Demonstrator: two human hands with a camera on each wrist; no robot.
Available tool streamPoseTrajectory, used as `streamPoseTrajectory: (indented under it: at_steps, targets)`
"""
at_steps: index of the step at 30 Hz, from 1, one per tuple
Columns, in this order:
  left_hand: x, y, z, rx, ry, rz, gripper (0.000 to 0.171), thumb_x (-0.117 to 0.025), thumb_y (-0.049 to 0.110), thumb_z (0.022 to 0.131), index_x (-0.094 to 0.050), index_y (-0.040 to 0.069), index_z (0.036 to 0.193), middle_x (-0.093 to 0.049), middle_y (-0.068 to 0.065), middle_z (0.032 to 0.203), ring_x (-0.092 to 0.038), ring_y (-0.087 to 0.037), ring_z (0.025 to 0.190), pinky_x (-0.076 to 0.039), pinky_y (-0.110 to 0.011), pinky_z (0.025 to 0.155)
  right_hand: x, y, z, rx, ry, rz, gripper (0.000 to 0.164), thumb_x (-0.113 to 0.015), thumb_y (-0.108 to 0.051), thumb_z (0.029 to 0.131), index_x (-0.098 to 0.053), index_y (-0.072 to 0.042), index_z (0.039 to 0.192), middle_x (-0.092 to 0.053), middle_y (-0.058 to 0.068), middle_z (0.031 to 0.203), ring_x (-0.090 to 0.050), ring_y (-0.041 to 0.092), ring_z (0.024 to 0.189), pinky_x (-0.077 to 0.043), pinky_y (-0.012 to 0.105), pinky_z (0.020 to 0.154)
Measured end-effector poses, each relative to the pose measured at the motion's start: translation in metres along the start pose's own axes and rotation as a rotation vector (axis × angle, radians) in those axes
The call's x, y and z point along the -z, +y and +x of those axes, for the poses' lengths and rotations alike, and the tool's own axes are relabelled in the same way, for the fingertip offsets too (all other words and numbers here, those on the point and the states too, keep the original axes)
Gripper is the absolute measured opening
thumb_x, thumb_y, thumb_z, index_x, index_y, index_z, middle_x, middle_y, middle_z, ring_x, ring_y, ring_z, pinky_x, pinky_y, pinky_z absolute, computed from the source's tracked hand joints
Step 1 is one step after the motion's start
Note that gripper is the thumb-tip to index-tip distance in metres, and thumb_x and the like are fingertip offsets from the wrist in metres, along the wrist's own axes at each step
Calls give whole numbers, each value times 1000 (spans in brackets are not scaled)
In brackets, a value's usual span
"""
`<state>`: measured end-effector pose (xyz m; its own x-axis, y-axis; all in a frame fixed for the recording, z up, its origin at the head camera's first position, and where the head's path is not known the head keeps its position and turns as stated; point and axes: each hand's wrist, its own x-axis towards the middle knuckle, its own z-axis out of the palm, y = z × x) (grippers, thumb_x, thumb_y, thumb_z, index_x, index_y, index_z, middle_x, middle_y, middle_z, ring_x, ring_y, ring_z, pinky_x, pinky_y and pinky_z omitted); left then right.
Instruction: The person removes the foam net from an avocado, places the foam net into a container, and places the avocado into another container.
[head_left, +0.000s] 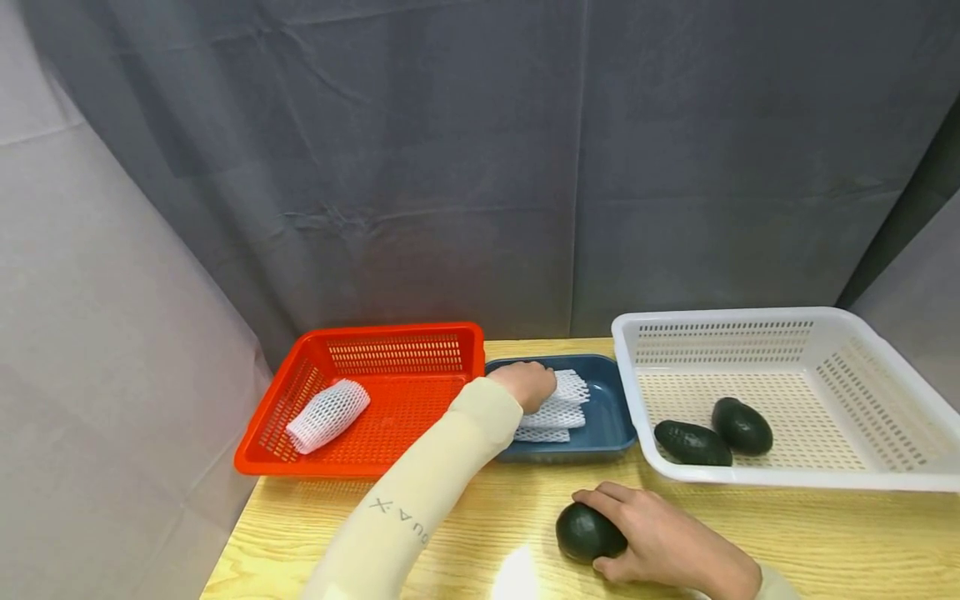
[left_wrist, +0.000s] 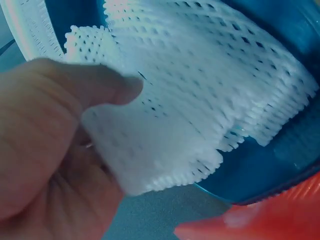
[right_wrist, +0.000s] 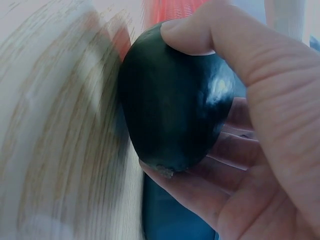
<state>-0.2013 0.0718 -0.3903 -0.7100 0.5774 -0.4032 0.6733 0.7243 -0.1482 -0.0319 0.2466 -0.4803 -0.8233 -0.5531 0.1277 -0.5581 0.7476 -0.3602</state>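
At the blue tray [head_left: 611, 417], my left hand [head_left: 527, 383] pinches a white foam net sleeve [left_wrist: 160, 120], its thumb on top and its fingers behind. Other white foam net sleeves [head_left: 551, 435] lie in the tray beneath it. My right hand [head_left: 652, 537] grips a dark green avocado [head_left: 588, 533] low over the wooden table, in front of the tray. In the right wrist view the thumb lies across the avocado [right_wrist: 170, 105] and the fingers wrap its far side; its stem end shows.
To the left stands a red basket [head_left: 412, 417] holding one plump, net-covered bundle [head_left: 328, 415]. A white basket [head_left: 817, 417] on the right holds two dark avocados [head_left: 693, 443]. Grey cloth [head_left: 450, 167] hangs behind the wooden table [head_left: 465, 533].
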Motion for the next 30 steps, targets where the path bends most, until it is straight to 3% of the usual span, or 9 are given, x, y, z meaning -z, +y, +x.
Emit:
streamPoseTrajectory:
  at_steps: [8,15,20,30]
  targets:
    - [-1,9,-4,61,-87,-52,43,-58,35,103,-65,15,140,-57,0,154,-57,-16,137,-49,-34,116,0,-1,-1,1,7,-2,67,-87,-37,71,-67,-13,131,-68,-7,112,-62,0,87,-55,23,71]
    - [-3,13,-8,91,-136,-30,50,-52,39,105,-55,19,151,-39,4,168,-32,-12,158,-34,-30,127,0,-1,0,4,17,-13,67,-87,-36,71,-67,-13,130,-68,-7,112,-63,1,87,-56,23,71]
    - [-5,12,-5,88,-132,-34,53,-53,40,105,-52,17,153,-39,2,168,-34,-13,158,-36,-32,127,0,-2,0,-2,17,-19,67,-87,-36,71,-67,-14,130,-68,-7,113,-63,2,87,-56,24,71]
    - [-7,4,-1,73,-48,-76,55,-57,39,104,-52,14,152,-45,-2,165,-45,-19,152,-40,-35,124,1,-3,0,3,13,-18,67,-87,-37,71,-67,-13,131,-68,-7,112,-63,1,86,-56,24,71]
